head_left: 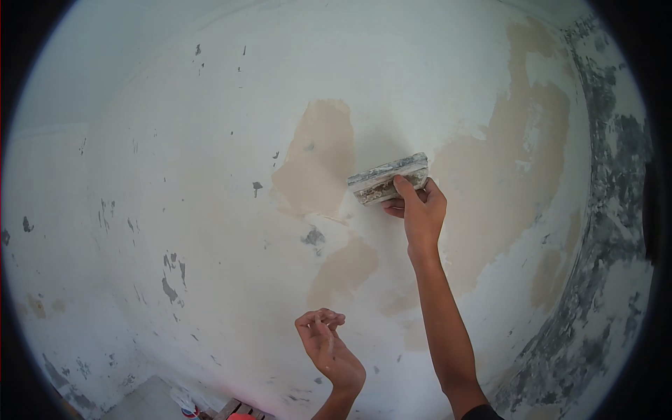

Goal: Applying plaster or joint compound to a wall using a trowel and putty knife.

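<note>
My right hand (418, 210) is raised against a white plastered wall (210, 140) and grips a plaster-caked trowel (387, 178), whose flat blade lies against the wall. The trowel sits between two beige patches (318, 157) of bare or damp surface. Lower down, my left hand (327, 344) hovers in front of the wall with its fingers loosely curled and nothing visible in it.
The wall has small grey chips (170, 285) where the coating has flaked. A heavily peeled grey strip (605, 231) runs down the right side. At the bottom edge are a floor corner (150, 402), a wooden piece (234, 409) and something red.
</note>
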Demonstrator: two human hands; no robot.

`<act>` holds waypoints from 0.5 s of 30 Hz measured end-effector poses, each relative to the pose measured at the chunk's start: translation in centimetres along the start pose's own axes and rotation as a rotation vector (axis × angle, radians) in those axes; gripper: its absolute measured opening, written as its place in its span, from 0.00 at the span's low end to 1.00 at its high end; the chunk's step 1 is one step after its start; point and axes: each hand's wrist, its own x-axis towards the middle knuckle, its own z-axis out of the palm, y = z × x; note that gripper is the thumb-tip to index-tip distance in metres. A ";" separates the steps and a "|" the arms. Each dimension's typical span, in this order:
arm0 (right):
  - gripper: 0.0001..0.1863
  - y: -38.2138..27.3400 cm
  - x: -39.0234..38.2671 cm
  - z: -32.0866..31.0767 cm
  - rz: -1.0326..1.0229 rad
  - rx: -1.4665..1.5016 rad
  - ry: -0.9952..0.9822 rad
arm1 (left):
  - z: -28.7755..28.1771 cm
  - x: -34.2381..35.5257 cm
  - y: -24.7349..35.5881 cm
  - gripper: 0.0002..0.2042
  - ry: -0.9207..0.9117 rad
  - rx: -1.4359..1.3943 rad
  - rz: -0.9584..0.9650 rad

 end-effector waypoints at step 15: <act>0.17 -7.3 10.0 3.9 -0.198 0.419 -0.039 | -6.0 2.7 5.3 0.08 0.175 -0.007 0.223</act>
